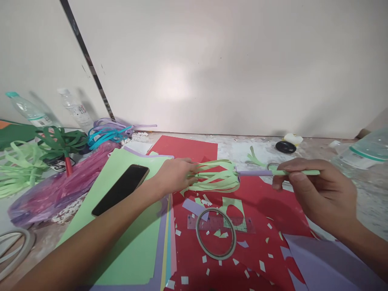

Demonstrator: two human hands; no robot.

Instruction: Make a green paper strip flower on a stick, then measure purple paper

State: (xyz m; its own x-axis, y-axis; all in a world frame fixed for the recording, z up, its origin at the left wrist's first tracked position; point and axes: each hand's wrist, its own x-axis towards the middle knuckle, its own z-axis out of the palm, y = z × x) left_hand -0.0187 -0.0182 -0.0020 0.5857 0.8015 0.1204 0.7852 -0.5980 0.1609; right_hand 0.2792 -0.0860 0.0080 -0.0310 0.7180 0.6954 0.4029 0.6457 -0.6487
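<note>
My right hand (pixel 315 190) pinches a thin stick wrapped in lilac and light green paper (pixel 273 173), held level above a red paper sheet (pixel 260 202). At the stick's left end hangs a bunch of light green looped paper strips (pixel 216 180). My left hand (pixel 174 176) reaches in from the left and its fingers close on those loops. Below them lie a ring of tape (pixel 216 233) and a clear ruler (pixel 220 223) among small paper scraps.
A black phone (pixel 121 189) lies on a stack of light green and pastel sheets (pixel 133 226). Finished paper-strip bunches, a pink plastic bag (pixel 60 186) and two water bottles sit at the left. Another bottle (pixel 363 155) stands at the right, a black lid (pixel 285 147) near the wall.
</note>
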